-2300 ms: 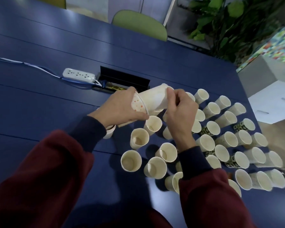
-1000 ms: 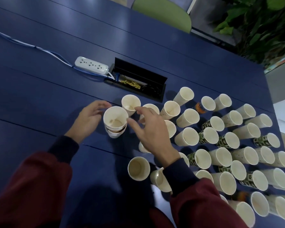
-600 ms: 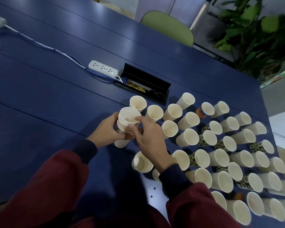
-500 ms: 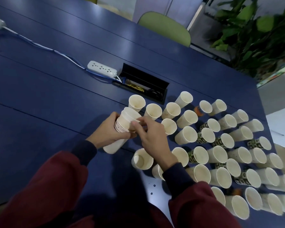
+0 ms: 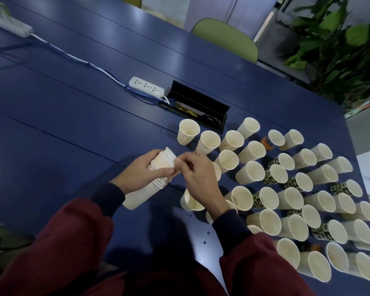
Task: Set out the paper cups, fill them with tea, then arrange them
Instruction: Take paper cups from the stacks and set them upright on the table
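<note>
Setting-out step. Left hand (image 5: 144,175) wraps nested cup stack (image 5: 146,182), tilted, centre-left of frame. Right hand (image 5: 198,178) pinches top rim. Next: peel one cup free, stand beside rows of set-out cups (image 5: 286,189) at right.

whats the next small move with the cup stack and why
Probably pull the top cup off with the right hand and stand it beside the set-out cups. The left hand grips the tilted stack, the right hand pinches the top cup's rim, and the cups on the table stand singly.
</note>
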Motion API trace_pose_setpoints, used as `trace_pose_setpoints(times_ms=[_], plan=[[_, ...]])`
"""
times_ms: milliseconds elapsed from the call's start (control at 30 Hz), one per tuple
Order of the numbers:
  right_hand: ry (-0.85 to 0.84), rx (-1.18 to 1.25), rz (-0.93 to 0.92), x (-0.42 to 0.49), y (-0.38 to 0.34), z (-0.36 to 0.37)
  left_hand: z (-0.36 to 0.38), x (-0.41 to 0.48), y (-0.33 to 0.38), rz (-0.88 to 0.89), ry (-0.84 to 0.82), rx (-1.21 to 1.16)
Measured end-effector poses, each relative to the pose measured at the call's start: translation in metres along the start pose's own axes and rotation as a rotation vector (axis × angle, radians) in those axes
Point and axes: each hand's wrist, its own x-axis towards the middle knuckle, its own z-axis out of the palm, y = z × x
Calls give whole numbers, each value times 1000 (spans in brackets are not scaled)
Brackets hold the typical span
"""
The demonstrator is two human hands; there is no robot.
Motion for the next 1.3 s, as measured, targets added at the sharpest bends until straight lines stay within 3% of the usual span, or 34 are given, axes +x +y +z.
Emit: trace_pose_setpoints(times_ms=[133, 200, 600, 733, 833, 967, 1067, 1133, 1300], plan=[[232, -20, 22, 19, 1, -11, -11, -13, -15, -72, 32, -1], [269, -78, -9, 26, 2, -14, -14, -21, -28, -113, 49, -18], [0, -359, 4, 20, 27, 42, -8, -39, -34, -209, 28, 58], [139, -230, -85, -4, 17, 40, -6, -41, -33, -199, 28, 55], [60, -102, -137, -29, 2, 46, -3, -43, -32, -178, 31, 42], [-80, 20, -34, -46, 1, 56, -3, -46, -29, -164, -30, 24], [-155, 305, 100, -46, 4, 52, -4, -50, -25, -156, -84, -7], [-141, 414, 153, -47, 3, 50, -5, -49, -23, -151, -99, -22], [21, 432, 200, -46, 5, 47, -6, -52, -25, -199, -114, -16]])
